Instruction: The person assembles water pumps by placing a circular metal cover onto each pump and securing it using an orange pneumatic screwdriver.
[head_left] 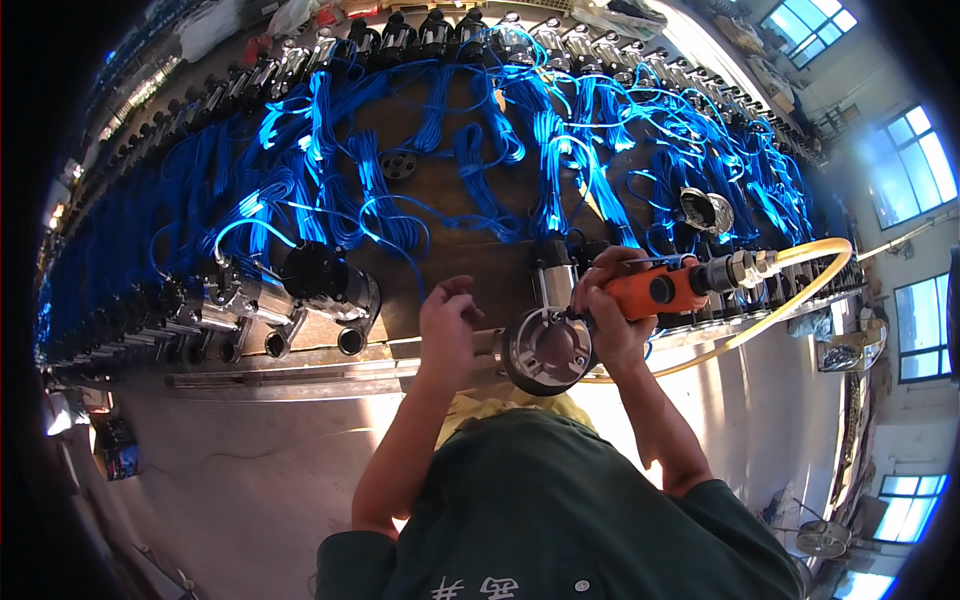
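Fastening at the round end: you appear to be driving or loosening a fixing on the cylindrical steel motor unit with a round black end (546, 350); the tool tip itself is too hidden to confirm contact.
Right fingers: your right hand (614, 312) is wrapped firmly around the orange-bodied air tool with a dark metal tail (641, 296), whose nose points leftward over the unit.
Left fingers: your left hand (448, 325) is half curled, thumb and forefinger close together; whether a small part sits between them, you cannot tell from this view.
Motor unit: it lies between your two sets of fingers, its round end toward you, just left of your right fingertips.
Yellow hose: the flexible yellow air line (845, 265) loops out to the right of your right fingers.
Blue cables: coiled bundles of glossy blue cable (375, 185) lie beyond your fingers on the dark brown wooden bench (455, 268).
Next move: it likely calls for keeping the tool square to the fixing, with your left fingers steadying the unit clear of the nose.
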